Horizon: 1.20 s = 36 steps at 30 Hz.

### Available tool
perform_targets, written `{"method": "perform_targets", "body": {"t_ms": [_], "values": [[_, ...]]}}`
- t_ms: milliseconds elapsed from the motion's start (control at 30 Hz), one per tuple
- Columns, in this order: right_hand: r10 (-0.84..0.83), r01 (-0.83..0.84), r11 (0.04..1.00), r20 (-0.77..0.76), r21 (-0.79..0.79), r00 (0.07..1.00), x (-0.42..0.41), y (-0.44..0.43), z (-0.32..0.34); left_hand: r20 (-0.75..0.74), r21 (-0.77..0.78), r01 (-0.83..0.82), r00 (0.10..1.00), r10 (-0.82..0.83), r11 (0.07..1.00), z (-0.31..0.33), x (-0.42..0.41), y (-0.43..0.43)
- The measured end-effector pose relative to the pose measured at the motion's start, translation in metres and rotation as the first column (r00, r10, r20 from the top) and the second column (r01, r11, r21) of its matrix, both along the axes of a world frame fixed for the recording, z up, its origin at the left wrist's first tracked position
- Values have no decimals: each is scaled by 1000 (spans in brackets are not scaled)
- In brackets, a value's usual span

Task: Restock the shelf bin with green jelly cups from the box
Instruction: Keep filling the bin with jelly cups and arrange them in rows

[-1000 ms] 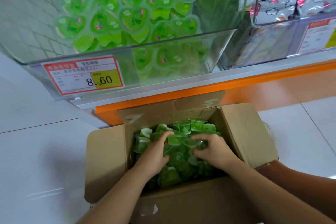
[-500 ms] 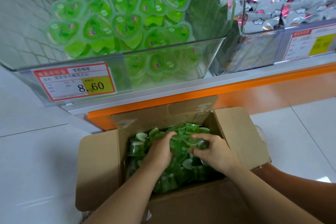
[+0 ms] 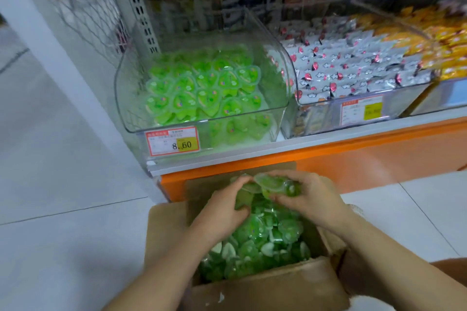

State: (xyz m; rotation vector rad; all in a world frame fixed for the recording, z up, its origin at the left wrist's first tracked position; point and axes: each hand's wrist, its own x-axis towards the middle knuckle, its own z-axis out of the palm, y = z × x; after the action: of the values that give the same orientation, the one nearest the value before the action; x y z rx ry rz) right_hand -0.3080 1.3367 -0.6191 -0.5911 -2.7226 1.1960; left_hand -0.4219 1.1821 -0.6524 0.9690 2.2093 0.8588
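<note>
Head view — left hand (image 3: 222,209), right hand (image 3: 312,201) clasp jelly cups (image 3: 274,184) — blurred, uncountable.

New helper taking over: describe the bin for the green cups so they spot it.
On the orange-edged shelf, take the leftmost clear plastic bin. It alone holds green heart-shaped jelly cups and bears the 8.60 price tag; its neighbour holds silver packets.
</note>
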Motion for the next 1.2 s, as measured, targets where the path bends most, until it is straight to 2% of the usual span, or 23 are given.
{"method": "perform_targets", "body": {"t_ms": [133,300,433,533,633,733,800,900,1000,1200], "values": [[5,-2,1000,-106,31,994,5,3,51,-105,128,52,994,-39,990,63,3,-9],[103,-89,994,-289,59,952,8,2,122,-109,320,87,993,-55,943,136,5,-29],[119,-83,991,-401,106,908,-12,9,148,-274,349,85,961,15,933,173,-16,-24],[72,-17,992,-465,122,882,-34,19,146,-383,346,18,915,124,938,181,-44,-7],[16,59,989,-489,139,872,-56,28,137,-523,258,-73,828,203,963,175,-80,18],[22,80,980,-501,181,865,-74,32,131,-651,104,-154,736,184,983,165,-115,42],[22,85,979,-511,185,859,-82,33,130,-724,-43,-228,679,127,973,164,-133,52],[30,82,978,-519,193,855,-85,34,129,-844,-237,-311,534,-37,920,170,-149,62],[38,78,977,-525,198,850,-84,36,130,-838,-334,-327,532,-120,884,172,-157,68],[28,85,979,-529,188,848,-83,37,130,-813,-388,-330,562,-151,861,165,-169,65]]}}
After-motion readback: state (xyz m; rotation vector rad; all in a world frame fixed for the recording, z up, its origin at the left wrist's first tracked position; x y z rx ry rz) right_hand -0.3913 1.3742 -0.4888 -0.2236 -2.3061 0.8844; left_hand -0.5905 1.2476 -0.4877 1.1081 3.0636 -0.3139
